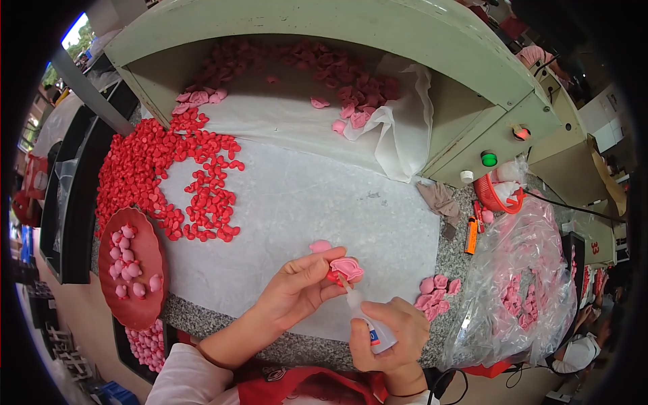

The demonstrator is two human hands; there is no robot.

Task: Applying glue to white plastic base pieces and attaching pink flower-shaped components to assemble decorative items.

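Observation:
Between the fingertips of my left hand (290, 290) is a cupped pink piece (348, 267) with a ruffled rim. A small red piece (333, 276) shows beside it in the same fingers. My right hand (398, 331) is wrapped round a small white squeeze bottle (382, 335), tilted so its thin tip meets the pink piece. Whether liquid is coming out is too small to tell. Just beyond my left fingers lies a rounded pink piece (320, 246). To the right of my right hand sits a small heap of pink pieces (435, 297).
Many red pieces (145, 162) spread over the white sheet (270, 196) at left. A red scalloped tray (138, 312) holds pink balls. Ahead stands a pale green cabinet (304, 20) with pink pieces inside. At right are a plastic bag (472, 290), a red basket (495, 197) and an orange lighter-like object (471, 235).

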